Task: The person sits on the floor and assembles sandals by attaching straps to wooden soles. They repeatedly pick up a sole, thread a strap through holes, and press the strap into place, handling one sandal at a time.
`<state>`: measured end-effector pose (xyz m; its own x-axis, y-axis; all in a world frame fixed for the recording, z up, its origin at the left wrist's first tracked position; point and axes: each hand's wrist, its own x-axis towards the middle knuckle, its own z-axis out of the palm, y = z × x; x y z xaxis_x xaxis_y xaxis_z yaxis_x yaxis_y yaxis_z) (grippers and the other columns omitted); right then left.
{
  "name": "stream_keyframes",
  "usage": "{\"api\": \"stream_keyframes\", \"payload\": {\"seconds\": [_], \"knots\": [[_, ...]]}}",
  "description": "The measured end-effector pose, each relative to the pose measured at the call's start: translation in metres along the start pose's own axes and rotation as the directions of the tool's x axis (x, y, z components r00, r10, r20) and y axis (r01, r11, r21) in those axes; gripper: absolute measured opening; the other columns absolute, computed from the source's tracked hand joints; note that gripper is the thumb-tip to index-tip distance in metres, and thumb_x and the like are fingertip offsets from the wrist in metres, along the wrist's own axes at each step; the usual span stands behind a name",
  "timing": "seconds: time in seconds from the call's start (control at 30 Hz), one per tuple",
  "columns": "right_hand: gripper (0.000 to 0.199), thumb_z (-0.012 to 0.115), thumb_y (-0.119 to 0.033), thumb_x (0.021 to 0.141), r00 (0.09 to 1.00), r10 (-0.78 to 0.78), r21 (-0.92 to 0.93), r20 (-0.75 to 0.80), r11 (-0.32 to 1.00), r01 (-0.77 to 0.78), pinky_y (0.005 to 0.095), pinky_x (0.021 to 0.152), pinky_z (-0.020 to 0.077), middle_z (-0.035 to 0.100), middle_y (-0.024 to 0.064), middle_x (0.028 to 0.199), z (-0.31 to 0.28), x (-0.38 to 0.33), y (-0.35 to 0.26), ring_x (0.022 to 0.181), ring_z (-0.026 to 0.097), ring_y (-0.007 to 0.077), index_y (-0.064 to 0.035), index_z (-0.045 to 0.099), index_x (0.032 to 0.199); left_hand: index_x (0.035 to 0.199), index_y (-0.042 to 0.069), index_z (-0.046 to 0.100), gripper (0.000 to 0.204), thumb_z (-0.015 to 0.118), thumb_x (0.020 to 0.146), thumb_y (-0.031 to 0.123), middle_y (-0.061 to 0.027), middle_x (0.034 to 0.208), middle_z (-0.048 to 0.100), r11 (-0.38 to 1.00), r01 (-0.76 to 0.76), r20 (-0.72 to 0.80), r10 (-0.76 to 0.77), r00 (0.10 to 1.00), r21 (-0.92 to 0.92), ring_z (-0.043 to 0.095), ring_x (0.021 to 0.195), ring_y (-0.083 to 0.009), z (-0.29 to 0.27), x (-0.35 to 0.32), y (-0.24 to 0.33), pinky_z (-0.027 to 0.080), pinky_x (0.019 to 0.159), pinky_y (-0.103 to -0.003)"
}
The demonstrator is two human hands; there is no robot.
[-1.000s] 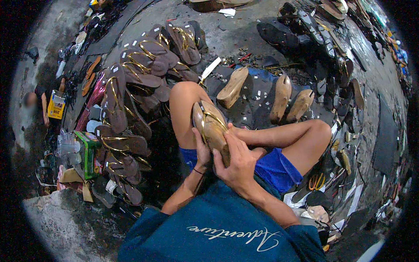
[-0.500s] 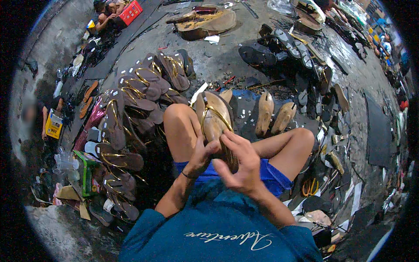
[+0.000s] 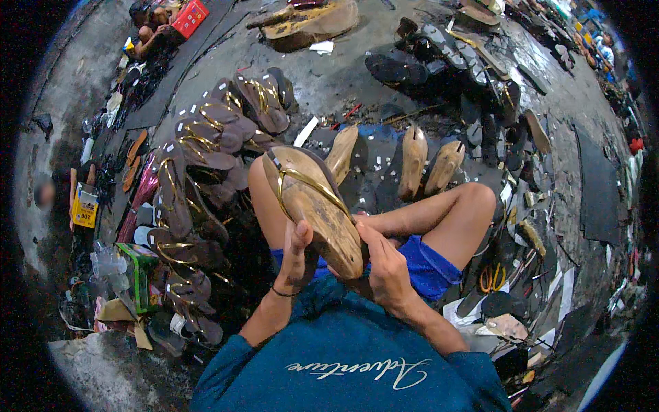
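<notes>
Across my lap lies a wooden shoe last (image 3: 322,213), toe end pointing up and left. A V-shaped gold thong strap (image 3: 307,180) crosses over it, and a dark sandal sole (image 3: 320,165) shows along its far right edge. My left hand (image 3: 294,257) supports the last from its left side, thumb up along the wood and the other fingers mostly hidden. On the opposite side my right hand (image 3: 388,264) is closed, its fingertips pinching at the sole's edge where the strap's right end comes down. What exactly sits between those fingertips is hidden.
Dark sandals with gold straps (image 3: 206,144) crowd the floor to the left. Beyond my knees stand more wooden lasts (image 3: 413,161). Orange-handled scissors (image 3: 492,278) lie at right among scraps. A large wooden block (image 3: 312,24) lies far ahead; another person (image 3: 147,38) sits far left by a red box (image 3: 190,18).
The last has tilted, its toe swinging left and its heel coming into view. My right hand has moved from over the last to its right edge and closed. My view has shifted slightly.
</notes>
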<state>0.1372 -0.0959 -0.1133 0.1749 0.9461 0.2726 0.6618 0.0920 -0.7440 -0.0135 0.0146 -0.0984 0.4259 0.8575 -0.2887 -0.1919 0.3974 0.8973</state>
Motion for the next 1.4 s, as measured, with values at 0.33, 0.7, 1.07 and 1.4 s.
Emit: {"api": "stream_keyframes", "payload": {"seconds": [0.33,0.7,1.07,1.4], "knots": [[0.051,0.041,-0.037,0.102,0.832,0.330,0.800,0.446,0.270,-0.536,0.0309,0.095,0.0404,0.057,0.0071,0.120,-0.015,-0.036,-0.029,0.105,0.053,0.0151,0.0031,0.045,0.133,0.144,-0.005,0.019,0.131,0.083,0.054,0.065,-0.0159,0.139,0.042,0.950,0.199,0.423,-0.081,0.902,-0.241,0.046,0.125,-0.0249,0.006,-0.058,0.018,0.039,0.104,-0.040],[0.037,0.051,-0.037,0.098,0.687,0.159,0.702,0.709,-0.060,-0.710,0.0286,0.073,0.0463,0.060,0.0008,0.091,-0.012,-0.054,-0.028,0.084,0.054,0.0091,-0.0033,0.059,0.111,0.145,-0.006,0.014,0.130,0.089,0.054,0.050,-0.0171,0.141,0.039,0.857,-0.094,0.381,0.321,0.867,-0.507,0.042,0.128,-0.0276,-0.008,-0.073,-0.019,0.033,0.109,-0.040],[0.103,0.090,-0.029,0.060,0.982,0.129,0.227,0.140,0.961,-0.158,0.0384,0.105,0.0382,0.050,0.0208,0.132,-0.028,-0.002,-0.015,0.124,0.050,0.0308,0.0054,0.035,0.140,0.139,-0.001,0.013,0.121,0.091,0.058,0.047,-0.0181,0.126,0.046,0.966,-0.210,0.025,0.209,0.978,0.152,0.053,0.115,-0.0295,0.044,-0.011,0.027,0.047,0.096,-0.041],[0.116,0.071,-0.043,0.056,0.851,0.368,0.928,0.373,-0.162,-0.337,0.0427,0.107,0.0360,0.038,0.0187,0.142,-0.041,-0.009,-0.018,0.128,0.042,0.0327,-0.0021,0.016,0.149,0.113,0.000,0.064,0.044,0.060,0.092,0.038,-0.0172,0.105,0.066,0.193,-0.611,0.548,0.296,0.782,0.768,0.059,0.099,-0.0323,0.043,-0.017,0.050,0.045,0.083,-0.040]]}}
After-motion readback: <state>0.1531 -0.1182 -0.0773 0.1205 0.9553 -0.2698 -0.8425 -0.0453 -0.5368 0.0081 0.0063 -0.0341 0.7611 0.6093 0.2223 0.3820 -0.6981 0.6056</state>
